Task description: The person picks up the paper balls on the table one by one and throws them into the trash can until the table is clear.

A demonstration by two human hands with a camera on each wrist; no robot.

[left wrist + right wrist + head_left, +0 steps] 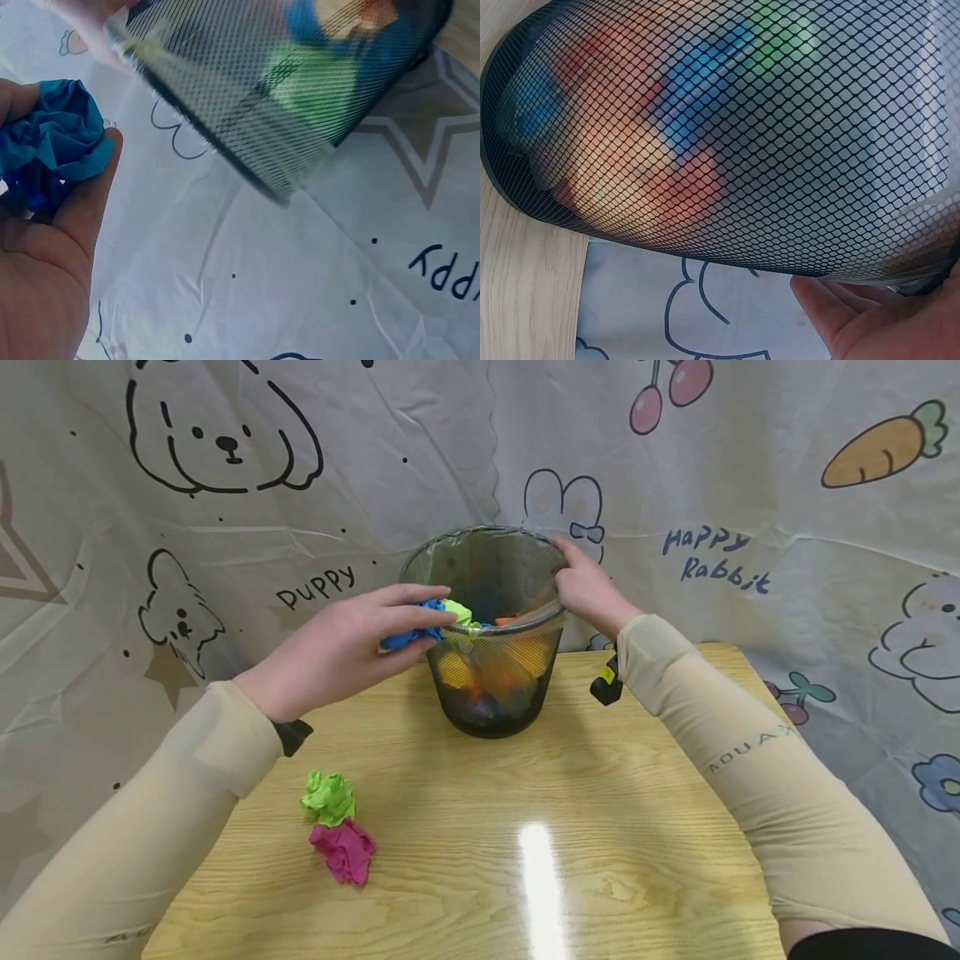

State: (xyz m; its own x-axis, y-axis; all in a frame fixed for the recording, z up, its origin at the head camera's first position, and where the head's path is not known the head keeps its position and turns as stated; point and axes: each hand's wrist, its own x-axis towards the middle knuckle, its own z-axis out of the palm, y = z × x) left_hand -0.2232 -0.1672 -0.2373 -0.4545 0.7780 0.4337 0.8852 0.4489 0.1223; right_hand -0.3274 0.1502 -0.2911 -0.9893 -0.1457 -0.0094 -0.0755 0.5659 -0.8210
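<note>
My left hand (341, 639) holds a crumpled blue paper ball (411, 637) at the near left of a black mesh wastebasket (491, 725). In the left wrist view this blue ball sits between thumb and fingers. The right hand (594, 587) grips the wastebasket's rim on its right side; part of its fingers is hidden in the right wrist view. Inside the clear-lined basket lie several crumpled papers, orange, yellow, blue and green, seen blurred through the mesh. A green paper ball (328, 797) and a magenta paper ball (345, 851) touch each other on the table, below the left forearm.
The wastebasket stands near the back edge of the wooden table (600, 843). Right behind it hangs a pale cloth (420, 435) printed with cartoon drawings, which also runs along both sides.
</note>
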